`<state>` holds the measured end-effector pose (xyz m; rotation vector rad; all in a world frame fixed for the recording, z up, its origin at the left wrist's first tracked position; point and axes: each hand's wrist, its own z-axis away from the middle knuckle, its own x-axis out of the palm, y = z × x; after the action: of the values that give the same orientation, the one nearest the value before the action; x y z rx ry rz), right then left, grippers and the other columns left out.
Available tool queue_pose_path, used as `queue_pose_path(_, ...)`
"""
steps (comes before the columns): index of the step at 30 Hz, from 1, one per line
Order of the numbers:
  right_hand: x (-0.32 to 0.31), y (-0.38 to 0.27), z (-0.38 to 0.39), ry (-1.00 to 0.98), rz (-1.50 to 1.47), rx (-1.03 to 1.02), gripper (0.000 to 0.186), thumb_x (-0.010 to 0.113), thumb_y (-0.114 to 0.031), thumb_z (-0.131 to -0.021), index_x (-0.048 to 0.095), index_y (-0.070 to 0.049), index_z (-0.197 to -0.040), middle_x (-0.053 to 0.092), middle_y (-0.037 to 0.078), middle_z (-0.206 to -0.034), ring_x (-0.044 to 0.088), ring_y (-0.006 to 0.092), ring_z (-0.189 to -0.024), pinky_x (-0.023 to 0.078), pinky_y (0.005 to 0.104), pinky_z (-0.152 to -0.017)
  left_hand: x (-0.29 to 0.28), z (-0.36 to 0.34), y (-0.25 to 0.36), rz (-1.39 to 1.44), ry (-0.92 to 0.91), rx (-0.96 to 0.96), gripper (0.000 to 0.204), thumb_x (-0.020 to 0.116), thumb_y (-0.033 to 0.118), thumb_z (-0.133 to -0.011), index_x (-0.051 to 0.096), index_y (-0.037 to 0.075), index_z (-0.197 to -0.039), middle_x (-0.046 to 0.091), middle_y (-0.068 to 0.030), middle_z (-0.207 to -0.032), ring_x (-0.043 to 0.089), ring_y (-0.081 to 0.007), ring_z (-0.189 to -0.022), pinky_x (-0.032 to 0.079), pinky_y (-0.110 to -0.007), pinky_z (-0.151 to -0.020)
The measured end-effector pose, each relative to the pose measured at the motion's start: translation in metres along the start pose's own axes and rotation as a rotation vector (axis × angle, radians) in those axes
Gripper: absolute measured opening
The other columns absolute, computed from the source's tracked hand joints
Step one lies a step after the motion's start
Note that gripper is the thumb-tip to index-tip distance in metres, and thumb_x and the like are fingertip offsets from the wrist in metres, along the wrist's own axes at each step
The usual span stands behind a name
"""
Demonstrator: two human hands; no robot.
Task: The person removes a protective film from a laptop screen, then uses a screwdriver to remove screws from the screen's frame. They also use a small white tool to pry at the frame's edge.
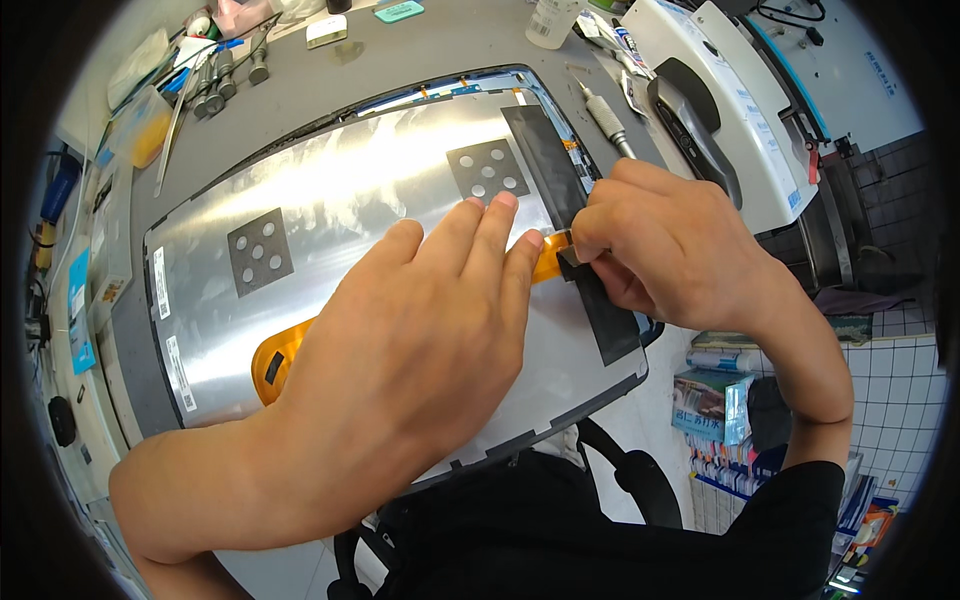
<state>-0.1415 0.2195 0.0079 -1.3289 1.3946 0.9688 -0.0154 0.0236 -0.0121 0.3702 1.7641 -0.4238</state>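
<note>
A large display panel (380,160) with a silver metal back lies on the grey work table, its near edge close to my body. Flat across the panel rests my left hand (420,320), fingers stretched out and fingertips near the orange ribbon cable (548,258). My right hand (660,245) is closed in a pinch at the cable's right end, on a small flap of black tape (569,264). A wide black strip (545,160) runs down the panel's right side. An orange film patch (272,365) shows partly beside my left wrist. My left hand hides the panel's middle.
Under the panel's far edge a dark-framed housing (520,75) shows. A pen-shaped tool (605,118) lies beyond my right hand, near a white machine (740,110) with a black handle. Several metal-handled tools (215,85) and a clear bottle (552,22) stand at the back.
</note>
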Motion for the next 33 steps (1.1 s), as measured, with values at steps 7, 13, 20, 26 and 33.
queue_pose_path(7,0.002,-0.004,0.001,0.032,-0.037,0.062,0.016,0.064,-0.005,-0.078,0.056,-0.007,-0.091,0.056,0.006,-0.076,0.059,0.0274,-0.074,0.049,0.0391,-0.056,-0.002,0.001,-0.001,0.034,-0.010,0.007,0.041,0.057,0.007,-0.084,0.060,-0.005,-0.122,0.058,-0.0220,-0.128,0.059,-0.0305,-0.116,0.049,-0.036,-0.091)
queue_pose_path(13,0.001,-0.009,0.001,0.009,-0.047,0.107,0.015,0.064,-0.005,-0.079,0.055,-0.006,-0.092,0.059,0.007,-0.077,0.061,0.0285,-0.074,0.049,0.0398,-0.056,-0.001,0.001,-0.003,0.027,-0.020,0.020,0.043,0.056,0.005,-0.082,0.059,-0.005,-0.123,0.058,-0.0226,-0.129,0.059,-0.0311,-0.116,0.048,-0.037,-0.092)
queue_pose_path(20,0.004,-0.011,0.004,0.021,-0.061,0.137,0.023,0.065,-0.003,-0.074,0.054,-0.006,-0.094,0.058,0.007,-0.076,0.061,0.0295,-0.072,0.048,0.0409,-0.056,0.001,0.002,-0.002,0.037,-0.013,0.003,0.044,0.058,0.006,-0.081,0.059,-0.005,-0.123,0.058,-0.0221,-0.129,0.059,-0.0314,-0.117,0.049,-0.037,-0.093)
queue_pose_path(26,0.002,-0.011,0.005,-0.012,-0.049,0.114,0.045,0.070,0.012,-0.058,0.052,-0.006,-0.095,0.056,0.006,-0.076,0.061,0.0250,-0.063,0.049,0.0315,-0.053,0.001,0.002,-0.001,0.033,0.002,-0.004,0.044,0.058,0.007,-0.081,0.060,-0.003,-0.123,0.058,-0.0204,-0.130,0.058,-0.0314,-0.118,0.050,-0.043,-0.093)
queue_pose_path(33,0.001,-0.013,0.006,-0.009,-0.049,0.116,0.043,0.071,0.011,-0.059,0.051,-0.006,-0.093,0.056,0.006,-0.075,0.061,0.0248,-0.063,0.049,0.0316,-0.052,0.001,0.001,-0.003,0.029,0.003,0.010,0.042,0.057,0.008,-0.083,0.060,-0.002,-0.123,0.058,-0.0200,-0.130,0.058,-0.0317,-0.119,0.050,-0.046,-0.094)
